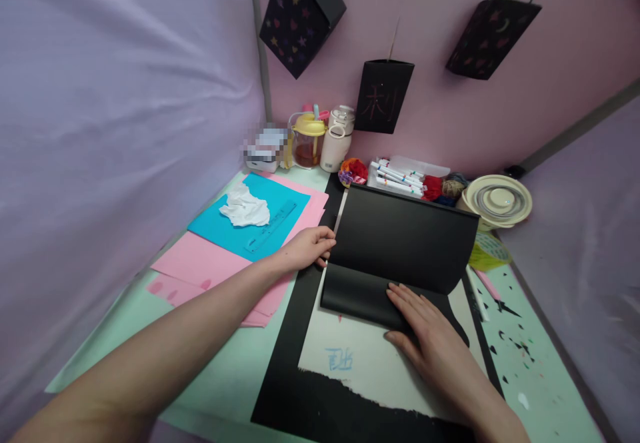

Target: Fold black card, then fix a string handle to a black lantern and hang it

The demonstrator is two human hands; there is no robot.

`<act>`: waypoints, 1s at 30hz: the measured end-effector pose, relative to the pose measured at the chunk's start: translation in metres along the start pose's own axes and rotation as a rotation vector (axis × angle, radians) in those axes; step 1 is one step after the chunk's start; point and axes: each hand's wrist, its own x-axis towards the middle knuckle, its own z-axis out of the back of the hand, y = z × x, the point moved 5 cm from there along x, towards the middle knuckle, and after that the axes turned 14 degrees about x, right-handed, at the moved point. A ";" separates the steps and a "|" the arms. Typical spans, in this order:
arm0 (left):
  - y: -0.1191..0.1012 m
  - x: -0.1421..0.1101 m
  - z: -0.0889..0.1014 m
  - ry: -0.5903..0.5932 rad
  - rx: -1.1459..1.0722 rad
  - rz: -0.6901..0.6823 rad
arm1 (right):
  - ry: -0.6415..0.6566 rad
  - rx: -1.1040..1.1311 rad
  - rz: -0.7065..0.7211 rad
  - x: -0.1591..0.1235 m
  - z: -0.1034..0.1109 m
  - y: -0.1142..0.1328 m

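A black sheet of paper (400, 233) lies folded across in front of me, with creases running from left to right. My right hand (425, 323) rests on its near folded panel, fingers stretched out over the surface and thumb apart. At the sheet's left edge, my left hand (317, 246) touches the paper with its fingertips, the fingers slightly bent and apart. Beneath is a white sheet (370, 366) with a torn near edge and a blue written character. Under that, a larger black sheet (287, 370) covers part of the table.
Pink sheets (183, 256) and a blue sheet (210, 216) lie left, bearing a crumpled tissue (245, 206) and a ruler (273, 226). Markers (397, 178), a yellow-lidded jug (309, 140) and a round cream container (497, 200) stand behind. Black paper lanterns (385, 96) hang above; scraps (520, 346) lie right.
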 end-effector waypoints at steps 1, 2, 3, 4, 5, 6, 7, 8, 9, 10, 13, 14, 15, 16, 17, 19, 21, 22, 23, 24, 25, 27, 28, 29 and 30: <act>0.000 0.000 -0.001 -0.001 -0.005 0.001 | 0.002 0.001 0.000 0.000 0.000 0.000; 0.000 0.000 -0.001 -0.002 -0.013 0.001 | 0.003 0.002 0.001 0.000 -0.001 0.000; -0.001 0.000 -0.001 0.001 -0.026 0.000 | 0.003 0.002 0.003 0.000 -0.001 -0.001; -0.002 0.000 -0.001 0.008 -0.040 -0.001 | 0.003 0.002 0.006 0.000 -0.001 -0.001; -0.003 -0.001 0.001 0.016 -0.051 0.002 | 0.003 0.001 0.009 0.001 -0.001 -0.001; -0.005 -0.002 0.004 0.024 -0.055 0.007 | 0.004 -0.001 0.011 0.001 -0.002 -0.002; -0.007 -0.004 0.009 0.023 -0.047 0.014 | 0.006 -0.004 0.012 0.001 -0.002 -0.002; -0.011 -0.007 0.015 0.003 -0.022 0.020 | 0.008 -0.007 0.011 0.001 -0.002 -0.002; -0.016 -0.011 0.023 -0.048 0.019 0.018 | 0.010 -0.008 0.011 0.000 -0.002 -0.002; -0.023 -0.016 0.032 -0.123 0.077 0.006 | 0.009 -0.008 0.011 0.000 -0.002 -0.002; -0.054 -0.036 0.046 -0.370 0.333 -0.120 | -0.003 0.009 0.012 0.000 0.000 0.000; -0.065 -0.042 0.041 -0.394 0.440 -0.189 | -0.008 0.017 0.014 0.000 0.001 0.000; -0.075 -0.046 0.030 -0.358 0.553 -0.274 | -0.012 0.025 0.015 0.000 0.001 0.001; -0.083 -0.050 0.013 -0.260 0.651 -0.369 | -0.014 0.030 0.017 0.000 0.002 0.001; -0.088 -0.052 -0.008 -0.118 0.731 -0.460 | -0.013 0.034 0.019 0.001 0.002 0.001; -0.087 -0.054 -0.046 0.167 0.843 -0.597 | -0.012 0.044 0.019 0.002 0.001 0.000; -0.078 -0.052 -0.069 0.304 0.919 -0.628 | -0.019 0.060 0.017 0.002 0.001 0.000; -0.072 -0.049 -0.075 0.333 0.946 -0.617 | -0.025 0.069 0.016 0.002 0.001 0.000; -0.067 -0.046 -0.079 0.349 0.968 -0.600 | -0.030 0.077 0.012 0.002 0.002 0.000; -0.062 -0.043 -0.080 0.361 0.982 -0.585 | -0.032 0.084 0.006 0.003 0.003 0.001; -0.059 -0.041 -0.080 0.374 0.991 -0.574 | -0.030 0.092 -0.002 0.003 0.004 0.003; -0.054 -0.039 -0.078 0.391 1.009 -0.560 | -0.017 0.111 -0.028 0.003 0.008 0.005; -0.052 -0.038 -0.078 0.395 1.023 -0.552 | -0.009 0.122 -0.042 0.004 0.010 0.006; -0.051 -0.037 -0.077 0.397 1.041 -0.545 | 0.000 0.134 -0.053 0.004 0.011 0.007; -0.050 -0.036 -0.077 0.398 1.057 -0.545 | 0.007 0.146 -0.060 0.005 0.012 0.007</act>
